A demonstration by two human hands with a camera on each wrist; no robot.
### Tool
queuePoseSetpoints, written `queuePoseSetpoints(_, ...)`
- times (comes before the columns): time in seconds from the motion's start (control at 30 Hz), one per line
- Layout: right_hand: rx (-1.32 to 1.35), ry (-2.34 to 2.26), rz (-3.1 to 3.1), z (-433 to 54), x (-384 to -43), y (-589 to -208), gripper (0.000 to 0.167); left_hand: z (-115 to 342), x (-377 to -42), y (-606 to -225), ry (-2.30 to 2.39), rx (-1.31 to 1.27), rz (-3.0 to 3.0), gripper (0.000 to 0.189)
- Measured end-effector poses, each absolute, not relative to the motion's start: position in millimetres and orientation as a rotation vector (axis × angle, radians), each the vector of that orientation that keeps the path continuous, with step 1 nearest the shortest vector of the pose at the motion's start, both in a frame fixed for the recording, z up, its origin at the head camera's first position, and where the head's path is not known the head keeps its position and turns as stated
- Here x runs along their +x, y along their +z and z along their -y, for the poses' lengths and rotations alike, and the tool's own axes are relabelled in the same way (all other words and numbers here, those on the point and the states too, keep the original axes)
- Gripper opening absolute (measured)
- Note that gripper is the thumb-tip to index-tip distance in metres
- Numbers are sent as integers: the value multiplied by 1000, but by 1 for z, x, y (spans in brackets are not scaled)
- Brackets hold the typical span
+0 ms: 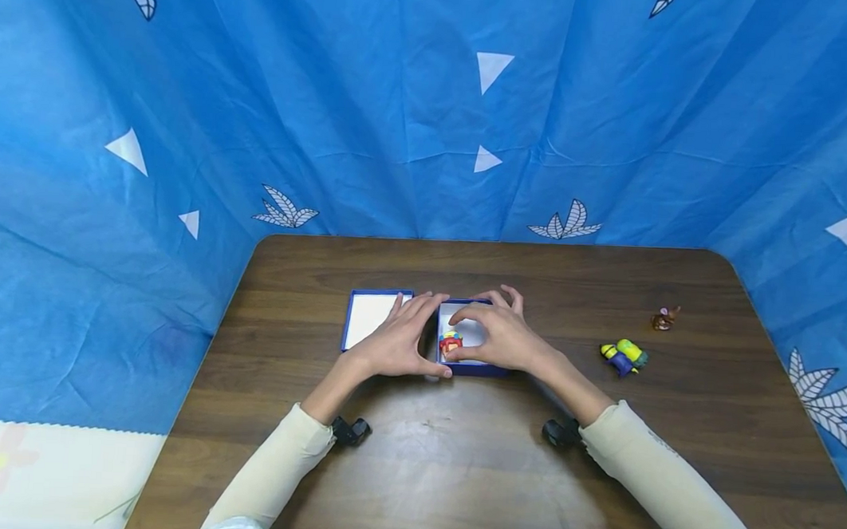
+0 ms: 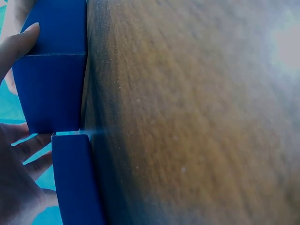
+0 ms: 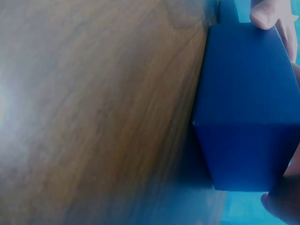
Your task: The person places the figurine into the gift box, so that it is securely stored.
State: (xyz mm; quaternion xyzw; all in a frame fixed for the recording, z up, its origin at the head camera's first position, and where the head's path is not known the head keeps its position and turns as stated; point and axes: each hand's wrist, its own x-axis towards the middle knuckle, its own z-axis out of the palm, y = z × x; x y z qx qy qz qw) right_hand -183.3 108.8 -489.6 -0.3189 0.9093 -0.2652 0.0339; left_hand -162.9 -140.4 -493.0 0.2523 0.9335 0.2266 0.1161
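Note:
An open blue box (image 1: 471, 370) with a white inside stands on the wooden table. My left hand (image 1: 401, 339) grips its left end, the thumb on the front wall (image 2: 51, 35) and the fingers stretched toward the back. A small red toy figure (image 1: 451, 343) with blue and yellow at its top is in the box, at the left side. My right hand (image 1: 502, 336) reaches over the right wall, its curled index finger and thumb at either end of the figure. The blue-edged lid (image 1: 369, 317), white inside up, lies left of the box, partly behind my left hand.
To the right lie a yellow-and-blue toy figure (image 1: 618, 360) and a yellow-green one (image 1: 631, 351), side by side. A small brown animal figure (image 1: 665, 318) stands farther back. A blue patterned curtain (image 1: 430, 137) hangs behind the table's (image 1: 441, 473) far edge.

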Motion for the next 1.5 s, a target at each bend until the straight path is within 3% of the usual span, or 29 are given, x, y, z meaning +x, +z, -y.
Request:
queuePoseSetpoints(0.57, -1013, -1129, -2784, -154, -178, -481, 44, 139, -165, -494, 671, 737, -2748, 129)
queuePoseSetpoints(1.0, -772, -1232, -2811, -198, -167, -485, 51, 139, -164, -494, 696, 713, -2733, 128)
queuePoseSetpoints(1.5, -651, -1199, -2868, -245, -154, -494, 48, 139, -163, -494, 706, 710, -2736, 127)
